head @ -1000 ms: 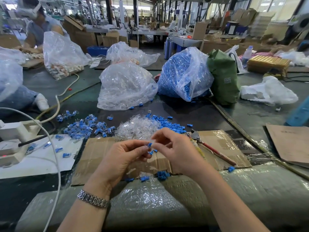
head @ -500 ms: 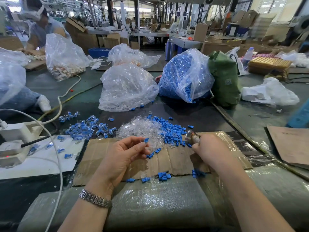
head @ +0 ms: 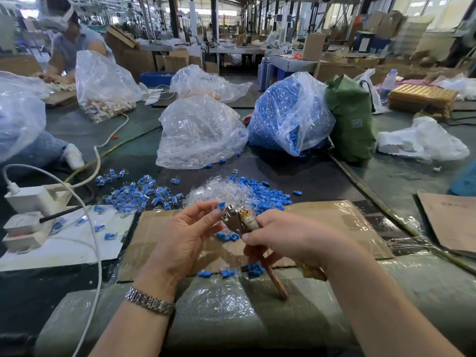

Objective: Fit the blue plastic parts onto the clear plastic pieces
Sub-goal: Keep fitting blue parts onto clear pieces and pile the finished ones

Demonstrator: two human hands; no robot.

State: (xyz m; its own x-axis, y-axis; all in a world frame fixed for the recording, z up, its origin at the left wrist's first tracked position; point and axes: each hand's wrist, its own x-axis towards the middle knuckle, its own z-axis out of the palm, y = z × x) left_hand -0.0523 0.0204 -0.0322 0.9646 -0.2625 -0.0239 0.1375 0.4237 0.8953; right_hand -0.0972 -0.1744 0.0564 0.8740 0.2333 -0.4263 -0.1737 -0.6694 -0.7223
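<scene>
Since half a second ago the right hand (head: 288, 238) has brought the pliers (head: 238, 220) up from the bench to the left hand (head: 185, 233), so the tool's metal head now sits right against the part (head: 220, 206) held there. A second ago both hands worked the part together with no tool.

The left hand's fingers (head: 203, 208) are half curled and pinch a small clear piece with a blue part on it, raised above the cardboard (head: 334, 217). The right hand's fingers are wrapped round the pliers' handles; whether the tool's jaws are closed on the part cannot be told.

As a judgement, the task is well begun but far from over. A heap of fitted pieces (head: 139, 194) lies to the left on the bench. Much is left: a loose pile of clear pieces (head: 219, 191) and blue parts (head: 268, 194) just beyond the hands, a few blue parts on the cardboard's near edge, plus a full clear bag (head: 201, 132) and a full blue bag (head: 288, 112) behind. The piece in hand looks ready for pressing home.
</scene>
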